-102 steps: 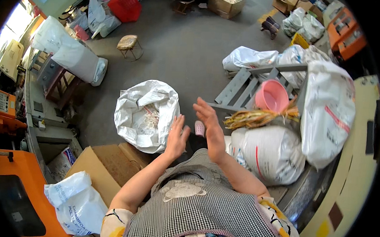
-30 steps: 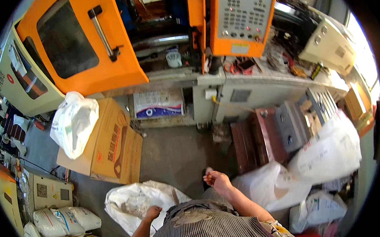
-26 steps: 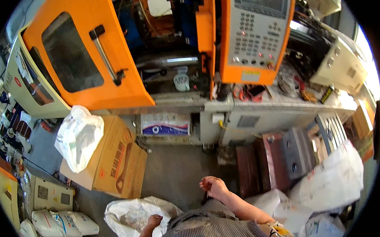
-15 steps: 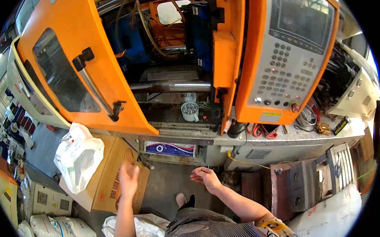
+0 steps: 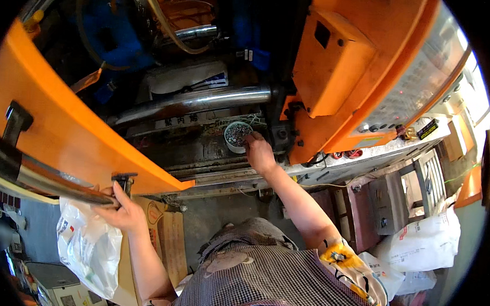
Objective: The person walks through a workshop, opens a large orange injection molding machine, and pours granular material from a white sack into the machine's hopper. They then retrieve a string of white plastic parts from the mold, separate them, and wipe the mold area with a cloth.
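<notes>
My left hand [image 5: 114, 207] is closed on the long metal door handle [image 5: 71, 187] of the orange machine door [image 5: 80, 133] at left. My right hand [image 5: 258, 151] reaches into the open machine, fingers curled at the right rim of a pale cup [image 5: 230, 143] full of small dark and silvery bits; whether they grip the rim or some bits is hidden. The cup sits on a grimy ledge below a polished metal bar [image 5: 192, 103]. Blue blocks [image 5: 107, 40] and hoses fill the dark interior above.
An orange panel housing [image 5: 341, 64] bounds the opening at right, above a worktop with tools [image 5: 350, 154]. A white bag [image 5: 85, 244] on a cardboard box [image 5: 168, 243] is below left. Metal parts [image 5: 386, 199] and white sacks [image 5: 418, 239] stand low right.
The view has turned from the floor sack to the orange machine and moved closer. My left hand has taken hold of the door handle; my right hand has moved up to the cup.
</notes>
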Available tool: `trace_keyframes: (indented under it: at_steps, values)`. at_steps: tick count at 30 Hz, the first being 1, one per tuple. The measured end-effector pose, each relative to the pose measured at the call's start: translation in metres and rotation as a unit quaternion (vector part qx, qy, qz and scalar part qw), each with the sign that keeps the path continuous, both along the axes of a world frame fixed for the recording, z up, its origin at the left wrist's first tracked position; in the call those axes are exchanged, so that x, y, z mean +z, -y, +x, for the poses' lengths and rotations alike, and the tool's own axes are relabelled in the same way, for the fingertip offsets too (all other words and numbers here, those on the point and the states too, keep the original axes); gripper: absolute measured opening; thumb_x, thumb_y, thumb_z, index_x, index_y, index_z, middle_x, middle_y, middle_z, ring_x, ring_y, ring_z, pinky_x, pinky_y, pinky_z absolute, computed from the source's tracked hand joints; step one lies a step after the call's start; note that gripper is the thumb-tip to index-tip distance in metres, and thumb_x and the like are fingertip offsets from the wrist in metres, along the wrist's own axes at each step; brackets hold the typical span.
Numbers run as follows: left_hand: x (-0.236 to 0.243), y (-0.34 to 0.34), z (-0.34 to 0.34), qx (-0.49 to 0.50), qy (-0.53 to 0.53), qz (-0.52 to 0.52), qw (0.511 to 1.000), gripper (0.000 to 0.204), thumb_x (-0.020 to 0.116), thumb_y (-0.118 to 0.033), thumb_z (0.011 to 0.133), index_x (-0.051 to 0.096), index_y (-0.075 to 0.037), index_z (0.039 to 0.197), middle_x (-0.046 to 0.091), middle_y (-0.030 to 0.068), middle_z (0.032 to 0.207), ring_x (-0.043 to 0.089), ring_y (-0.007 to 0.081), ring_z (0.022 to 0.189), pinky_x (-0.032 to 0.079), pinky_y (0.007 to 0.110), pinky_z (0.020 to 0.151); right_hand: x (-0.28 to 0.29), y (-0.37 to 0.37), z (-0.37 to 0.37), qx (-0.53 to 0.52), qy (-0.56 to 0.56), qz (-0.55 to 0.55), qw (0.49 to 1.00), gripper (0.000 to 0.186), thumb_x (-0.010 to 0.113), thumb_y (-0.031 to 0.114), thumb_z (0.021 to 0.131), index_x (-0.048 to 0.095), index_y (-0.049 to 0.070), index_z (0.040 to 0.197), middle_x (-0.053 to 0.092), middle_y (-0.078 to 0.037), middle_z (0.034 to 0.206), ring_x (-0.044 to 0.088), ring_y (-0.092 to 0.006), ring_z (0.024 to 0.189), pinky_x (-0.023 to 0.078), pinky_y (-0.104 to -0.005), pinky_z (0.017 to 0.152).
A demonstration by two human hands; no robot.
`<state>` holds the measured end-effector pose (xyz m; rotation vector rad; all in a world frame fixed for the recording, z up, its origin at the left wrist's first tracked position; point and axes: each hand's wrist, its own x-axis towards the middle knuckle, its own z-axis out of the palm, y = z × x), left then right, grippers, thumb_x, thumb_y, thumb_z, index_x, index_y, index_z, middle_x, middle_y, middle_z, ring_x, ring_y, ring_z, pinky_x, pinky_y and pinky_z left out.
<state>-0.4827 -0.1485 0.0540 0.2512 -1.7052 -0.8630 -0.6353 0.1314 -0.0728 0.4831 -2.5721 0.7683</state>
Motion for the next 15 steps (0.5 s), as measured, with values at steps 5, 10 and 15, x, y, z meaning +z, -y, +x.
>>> trace_keyframes:
  at_steps: [5, 10, 15]
  values:
    - [0.001, 0.017, -0.002, 0.062, -0.001, -0.054, 0.997, 0.046, 0.054, 0.002, 0.082, 0.026, 0.012, 0.117, 0.046, 0.0242, 0.107, 0.051, 0.0234, 0.093, 0.045, 0.033, 0.079, -0.004, 0.011, -0.038, 0.009, 0.055, 0.079, 0.995, 0.019, 0.061, 0.012, 0.073, 0.057, 0.007, 0.091, 0.053, -0.013, 0.095, 0.051, -0.0314, 0.093, 0.046, -0.0416, 0.072]
    - [-0.003, 0.039, -0.002, 0.088, 0.001, -0.044, 0.995, 0.052, 0.057, 0.001, 0.081, 0.027, 0.012, 0.122, 0.043, 0.0244, 0.115, 0.05, 0.0234, 0.097, 0.046, 0.033, 0.08, -0.012, 0.016, -0.05, 0.033, 0.056, 0.098, 0.993, 0.02, 0.06, 0.011, 0.073, 0.057, 0.007, 0.092, 0.051, -0.013, 0.1, 0.048, -0.031, 0.099, 0.045, -0.0408, 0.077]
    - [0.0, 0.052, 0.001, 0.122, 0.016, 0.013, 0.992, 0.045, 0.057, 0.0, 0.081, 0.034, 0.01, 0.119, 0.048, 0.0207, 0.111, 0.051, 0.0207, 0.095, 0.048, 0.032, 0.079, -0.008, 0.016, -0.055, 0.063, 0.063, 0.097, 0.991, 0.018, 0.058, 0.009, 0.074, 0.057, 0.008, 0.092, 0.052, -0.011, 0.099, 0.049, -0.0291, 0.098, 0.046, -0.0387, 0.076]
